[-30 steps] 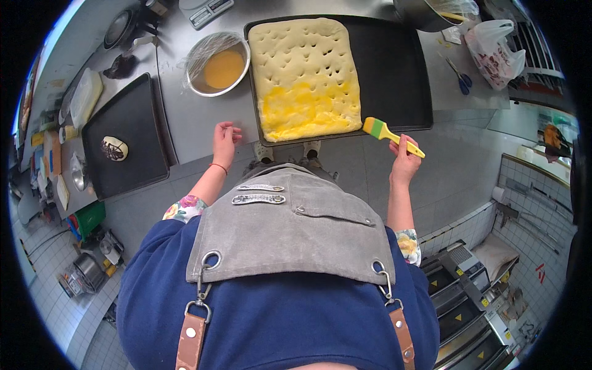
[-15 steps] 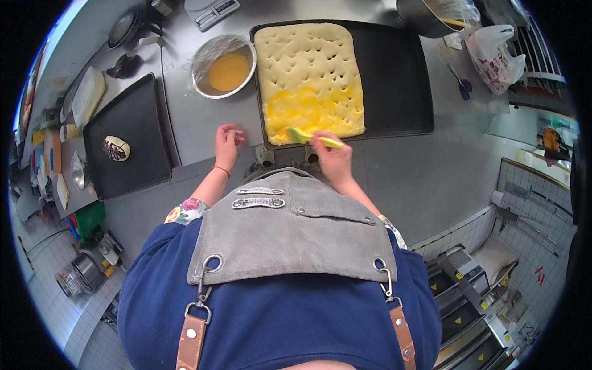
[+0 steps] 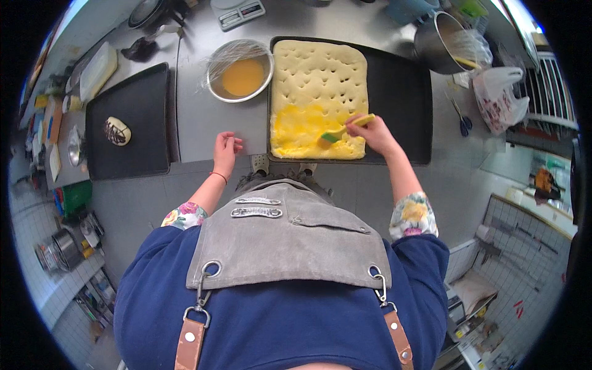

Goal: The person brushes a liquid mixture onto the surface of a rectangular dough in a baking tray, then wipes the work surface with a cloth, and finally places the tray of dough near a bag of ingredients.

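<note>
My right hand (image 3: 374, 132) grips the yellow handle of a pastry brush (image 3: 335, 135). Its green head rests on the near part of a dimpled slab of dough (image 3: 317, 71). Yellow egg wash coats the dough's near half, while the far half is pale. The slab covers the left side of a dark baking tray (image 3: 399, 98). Left of that tray stands a metal bowl (image 3: 269, 79) of orange-yellow liquid, with plastic wrap (image 3: 231, 52) over part of it. Short of the bowl, my left hand (image 3: 226, 150) hovers by the counter edge, empty, its fingers loosely bent and apart.
At the left, another dark tray (image 3: 145, 132) carries one bun with dark stripes (image 3: 117, 131). A kitchen scale (image 3: 239, 12) sits at the back. To the right are a large pot (image 3: 431, 43), scissors (image 3: 462, 120) and a white plastic bag (image 3: 498, 102).
My right hand has carried the brush rightward along the near part of the dough. The handle now points up to the right. My left hand stays empty near the counter edge.
</note>
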Motion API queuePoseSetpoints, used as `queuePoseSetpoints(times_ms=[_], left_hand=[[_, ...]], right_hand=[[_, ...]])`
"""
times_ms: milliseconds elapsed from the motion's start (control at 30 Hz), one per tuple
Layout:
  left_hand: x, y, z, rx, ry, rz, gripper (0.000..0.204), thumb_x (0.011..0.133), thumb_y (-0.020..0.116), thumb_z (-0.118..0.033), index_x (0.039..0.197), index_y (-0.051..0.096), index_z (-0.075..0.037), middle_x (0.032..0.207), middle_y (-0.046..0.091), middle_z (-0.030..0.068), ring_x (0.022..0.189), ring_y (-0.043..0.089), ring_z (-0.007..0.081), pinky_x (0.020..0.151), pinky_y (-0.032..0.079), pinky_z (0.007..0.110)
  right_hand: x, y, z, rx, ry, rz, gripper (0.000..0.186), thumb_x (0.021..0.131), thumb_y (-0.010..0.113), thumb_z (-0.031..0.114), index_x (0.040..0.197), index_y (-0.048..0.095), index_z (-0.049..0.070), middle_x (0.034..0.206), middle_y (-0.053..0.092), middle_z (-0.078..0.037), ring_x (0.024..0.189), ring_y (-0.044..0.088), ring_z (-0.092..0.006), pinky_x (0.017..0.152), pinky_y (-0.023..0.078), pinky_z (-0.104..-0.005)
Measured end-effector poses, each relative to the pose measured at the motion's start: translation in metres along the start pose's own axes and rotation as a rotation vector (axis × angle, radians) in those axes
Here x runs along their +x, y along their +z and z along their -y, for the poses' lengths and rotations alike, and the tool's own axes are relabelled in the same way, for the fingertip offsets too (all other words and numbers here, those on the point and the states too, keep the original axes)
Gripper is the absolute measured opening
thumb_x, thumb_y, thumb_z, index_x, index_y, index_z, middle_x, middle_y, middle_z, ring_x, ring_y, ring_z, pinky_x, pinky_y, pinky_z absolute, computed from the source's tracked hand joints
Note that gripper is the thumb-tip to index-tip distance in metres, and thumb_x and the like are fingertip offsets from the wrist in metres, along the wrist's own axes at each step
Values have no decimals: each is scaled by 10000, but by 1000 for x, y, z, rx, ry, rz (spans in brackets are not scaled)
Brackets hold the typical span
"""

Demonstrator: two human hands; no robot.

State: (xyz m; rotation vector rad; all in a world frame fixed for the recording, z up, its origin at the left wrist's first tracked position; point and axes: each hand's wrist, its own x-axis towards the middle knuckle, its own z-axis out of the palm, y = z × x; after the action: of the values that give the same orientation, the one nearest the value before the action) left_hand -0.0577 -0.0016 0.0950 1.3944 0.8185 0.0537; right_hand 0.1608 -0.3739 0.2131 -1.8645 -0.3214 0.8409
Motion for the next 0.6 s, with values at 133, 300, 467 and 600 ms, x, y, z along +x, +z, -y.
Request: queuePoseSetpoints(times_ms=[133, 300, 467, 600], left_hand=[[-12, 1, -6, -12, -1, -54, 156, 996, 440, -119, 1133, 481, -56, 946, 629, 79, 752, 596, 119, 713, 502, 257], [-36, -2, 2, -65, -33, -143, 158, 995, 442, -123, 1132, 485, -58, 950, 631, 80, 748, 594, 120, 712, 503, 259], [-41, 4, 19, -58, -50, -181, 161, 994, 447, -126, 1133, 486, -56, 953, 632, 82, 747, 593, 120, 708, 504, 258], [-37, 16, 2, -127, -23, -196, 160, 986, 447, -119, 1124, 481, -45, 944, 635, 88, 747, 586, 122, 703, 497, 262]], right_hand=[[80, -21, 35, -104, -235, 48, 146, 896, 677, 142, 981, 681, 24, 793, 654, -10, 713, 579, -80, 664, 488, -237], [84, -24, 59, -47, -126, 204, 164, 904, 670, 140, 1006, 668, 12, 824, 653, -11, 734, 593, -81, 691, 507, -244], [74, -23, 31, -108, 80, 388, 179, 901, 679, 167, 997, 673, 16, 795, 650, -4, 693, 602, -88, 664, 511, -253], [121, -41, 55, -45, -153, 151, 179, 920, 653, 162, 1016, 671, 11, 820, 662, -15, 729, 601, -85, 689, 511, -244]])
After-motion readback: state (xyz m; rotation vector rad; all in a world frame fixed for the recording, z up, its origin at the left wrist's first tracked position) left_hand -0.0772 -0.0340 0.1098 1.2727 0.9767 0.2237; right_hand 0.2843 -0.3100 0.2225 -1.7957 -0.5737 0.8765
